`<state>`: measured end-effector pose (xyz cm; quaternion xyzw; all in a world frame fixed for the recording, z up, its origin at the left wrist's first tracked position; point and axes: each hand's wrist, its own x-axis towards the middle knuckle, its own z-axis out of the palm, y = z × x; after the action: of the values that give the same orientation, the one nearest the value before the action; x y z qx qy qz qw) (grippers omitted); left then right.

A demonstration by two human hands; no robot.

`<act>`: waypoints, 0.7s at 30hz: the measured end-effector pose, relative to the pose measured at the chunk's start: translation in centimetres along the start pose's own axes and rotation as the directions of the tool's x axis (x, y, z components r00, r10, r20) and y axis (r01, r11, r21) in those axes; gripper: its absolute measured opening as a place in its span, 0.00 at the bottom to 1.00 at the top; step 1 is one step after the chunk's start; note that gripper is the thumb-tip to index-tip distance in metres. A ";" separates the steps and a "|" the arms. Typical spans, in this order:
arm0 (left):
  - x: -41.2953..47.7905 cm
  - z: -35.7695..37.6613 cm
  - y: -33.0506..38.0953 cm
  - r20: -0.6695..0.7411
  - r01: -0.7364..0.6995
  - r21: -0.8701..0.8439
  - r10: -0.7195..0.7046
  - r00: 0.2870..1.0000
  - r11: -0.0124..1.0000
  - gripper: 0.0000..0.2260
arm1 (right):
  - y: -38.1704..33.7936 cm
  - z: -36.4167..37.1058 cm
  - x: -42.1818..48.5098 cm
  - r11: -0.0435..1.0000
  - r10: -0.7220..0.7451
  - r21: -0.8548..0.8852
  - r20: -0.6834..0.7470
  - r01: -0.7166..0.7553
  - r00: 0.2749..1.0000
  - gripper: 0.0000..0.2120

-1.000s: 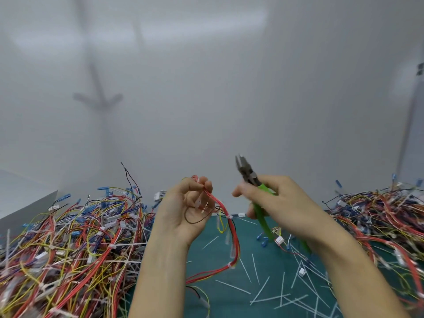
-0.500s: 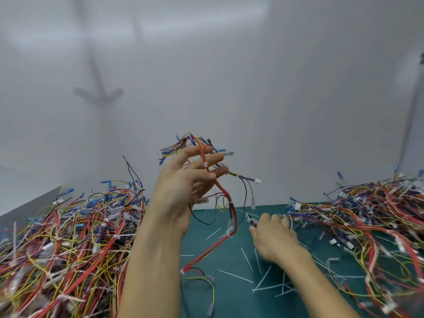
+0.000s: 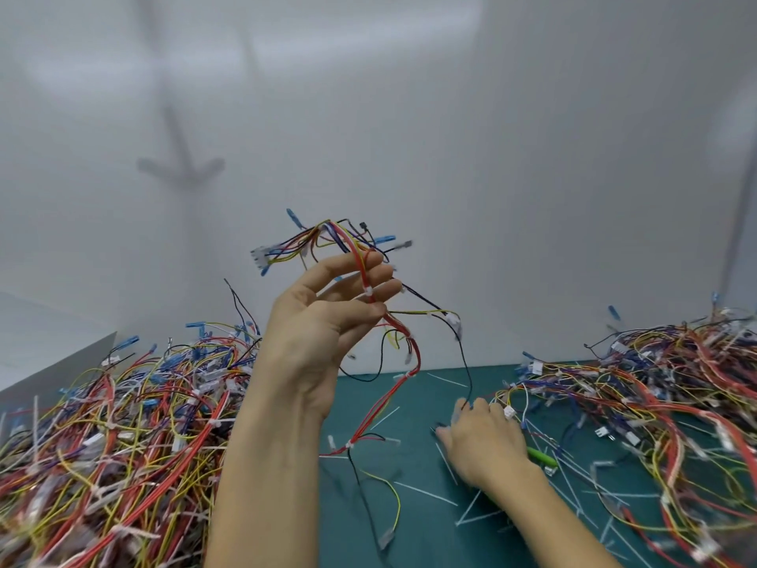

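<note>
1. The left hand [image 3: 327, 321] is raised above the table, thumb and fingertips pinching a wire harness [image 3: 360, 272] by its red bundle
2. The harness fans out above the fingers into thin blue, yellow and black leads with small connectors; its red bundle hangs down from the hand, and its lower end reaches the teal mat [image 3: 409, 506] near the middle of the scene
3. The right hand [image 3: 487, 440] lies palm down on the mat, just right of the hanging harness, over green-handled cutters [image 3: 540, 456]; only a bit of green handle shows at its right edge, so I cannot tell whether the fingers grip the tool or merely rest on it
4. White cable-tie offcuts [image 3: 426, 494] are scattered over the mat, thickest near and to the right of the right hand
5. A left heap of wires [image 3: 123, 424] covers the surface from the near left edge to the far side, mostly red, yellow and blue
6. A right heap of wires [image 3: 655, 383] fills the right side, its edge just beside the right hand
7. A pale grey panel [image 3: 53, 354] stands at the far left behind the left heap
8. A plain white wall [image 3: 491, 157] closes the far side, with a blurred grey shadow [image 3: 180, 166] on its left part
</note>
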<state>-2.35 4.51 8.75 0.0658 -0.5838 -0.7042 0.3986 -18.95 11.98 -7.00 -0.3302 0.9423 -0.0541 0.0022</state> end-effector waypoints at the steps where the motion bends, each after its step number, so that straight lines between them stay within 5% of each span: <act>1: 0.0 -0.1 0.0 -0.002 -0.006 0.007 0.006 1.000 1.000 0.22 | 0.1 -1.0 0.0 0.993 0.000 0.115 -0.052 0.006 0.999 0.18; 6: 0.2 -0.5 -0.1 0.035 -0.032 0.058 0.030 0.999 0.998 0.24 | 0.7 -7.4 -0.9 0.738 0.170 0.631 -0.515 0.238 0.840 0.10; 11: 0.1 -0.4 -0.5 0.106 -0.060 0.212 0.038 0.994 0.976 0.25 | -0.4 -12.7 -4.6 0.417 0.260 0.665 -0.740 0.619 0.620 0.11; 17: -0.2 0.8 -1.0 0.271 -0.137 0.530 -0.014 0.963 0.837 0.26 | -1.7 -15.4 -7.9 0.307 -0.118 0.637 -0.712 0.707 0.693 0.26; 21: -0.3 1.8 -1.4 0.372 -0.216 0.625 -0.042 0.927 0.750 0.24 | -2.0 -15.1 -7.9 0.325 -0.092 0.668 -0.682 0.669 0.726 0.16</act>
<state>-3.83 6.14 7.96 0.0423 -0.8589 -0.4343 0.2682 -12.14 16.85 7.97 -0.4711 0.6122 -0.6276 -0.0972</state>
